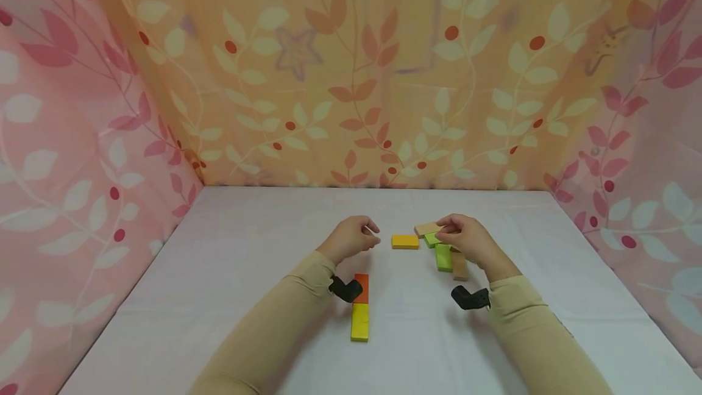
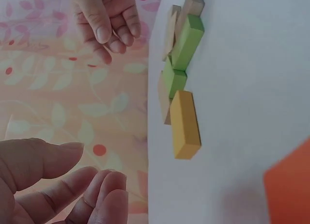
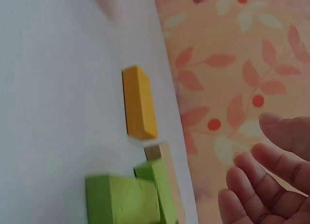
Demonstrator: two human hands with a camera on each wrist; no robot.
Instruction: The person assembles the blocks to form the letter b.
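Observation:
My left hand (image 1: 352, 240) hovers over the table with fingers loosely bent and nothing between them; the left wrist view shows the gap between thumb and fingers. To its right lies an orange-yellow block (image 1: 404, 242). My right hand (image 1: 465, 238) is above a small group of blocks, its fingers relaxed and holding nothing in the right wrist view. That group has a green block (image 1: 443, 258), another green block (image 1: 431, 239) partly hidden, a wooden block (image 1: 427, 229) behind and a second wooden block (image 1: 459, 266) in front. Below my left wrist, a red-orange block (image 1: 362, 288) meets a yellow block (image 1: 359, 322) end to end.
A white-covered table (image 1: 263, 218) spreads under both arms. Floral cloth (image 1: 351, 78) hangs behind it and along both sides. Black wrist cameras (image 1: 470, 298) sit at both cuffs, the left one overlapping the red-orange block in the head view.

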